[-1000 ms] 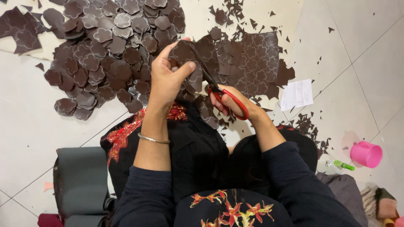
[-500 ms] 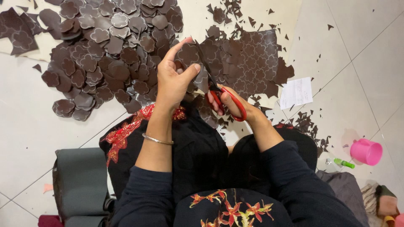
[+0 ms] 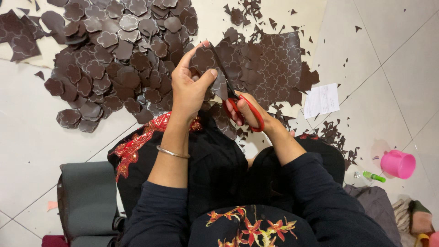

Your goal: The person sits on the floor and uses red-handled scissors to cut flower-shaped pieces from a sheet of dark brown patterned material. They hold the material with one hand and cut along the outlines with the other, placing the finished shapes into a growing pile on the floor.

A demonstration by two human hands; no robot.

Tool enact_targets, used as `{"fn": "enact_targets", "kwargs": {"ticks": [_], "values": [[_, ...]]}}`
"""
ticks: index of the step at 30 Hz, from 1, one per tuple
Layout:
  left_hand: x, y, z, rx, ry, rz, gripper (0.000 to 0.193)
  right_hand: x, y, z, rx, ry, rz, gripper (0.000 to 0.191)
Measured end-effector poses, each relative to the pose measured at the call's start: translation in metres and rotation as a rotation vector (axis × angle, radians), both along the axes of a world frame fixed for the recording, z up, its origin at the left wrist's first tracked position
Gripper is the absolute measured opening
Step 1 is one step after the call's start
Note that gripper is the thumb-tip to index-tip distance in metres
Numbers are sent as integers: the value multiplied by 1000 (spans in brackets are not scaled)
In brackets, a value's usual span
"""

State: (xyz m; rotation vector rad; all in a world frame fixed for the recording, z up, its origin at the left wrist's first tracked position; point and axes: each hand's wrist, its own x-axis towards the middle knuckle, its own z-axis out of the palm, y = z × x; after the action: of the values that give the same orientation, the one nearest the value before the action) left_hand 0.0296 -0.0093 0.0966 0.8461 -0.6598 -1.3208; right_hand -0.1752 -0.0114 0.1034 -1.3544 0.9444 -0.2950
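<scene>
On pale floor tiles [image 3: 27,137], left hand [image 3: 190,89] grips a brown cutout [image 3: 203,59], right hand [image 3: 249,112] grips red-handled scissors [image 3: 238,98]

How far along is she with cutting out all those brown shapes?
A large pile of cut brown shapes lies done. The left hand holds one piece while the right hand works red-handled scissors around it. A patterned uncut sheet remains.
</scene>
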Motion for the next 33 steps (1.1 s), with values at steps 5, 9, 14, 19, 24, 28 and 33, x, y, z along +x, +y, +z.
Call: {"fn": "enact_targets", "kwargs": {"ticks": [5, 9, 14, 19, 24, 28, 33], "values": [[-3, 0, -4, -6, 21, 15, 53, 1, 2, -1, -8, 11, -25, 94], [-4, -1, -7, -34, 50, 35, 53, 1, 2, -3, -39, 4, -20, 92], [-5, 0, -7, -6, 38, 27, 53, 2, 3, -5, -55, 2, -41, 90], [-6, 0, -9, -6, 56, 28, 54, 2, 1, -5, -80, 28, -37, 89], [-6, 0, -11, -9, 62, 24, 55, 2, 1, -5, -57, 29, -47, 89], [-5, -1, -12, -21, 52, 24, 55, 1, 0, -5, -64, 24, -34, 88], [-2, -1, -11, -39, 20, 22, 55, -1, -1, -5, -51, 33, -43, 87]]}}
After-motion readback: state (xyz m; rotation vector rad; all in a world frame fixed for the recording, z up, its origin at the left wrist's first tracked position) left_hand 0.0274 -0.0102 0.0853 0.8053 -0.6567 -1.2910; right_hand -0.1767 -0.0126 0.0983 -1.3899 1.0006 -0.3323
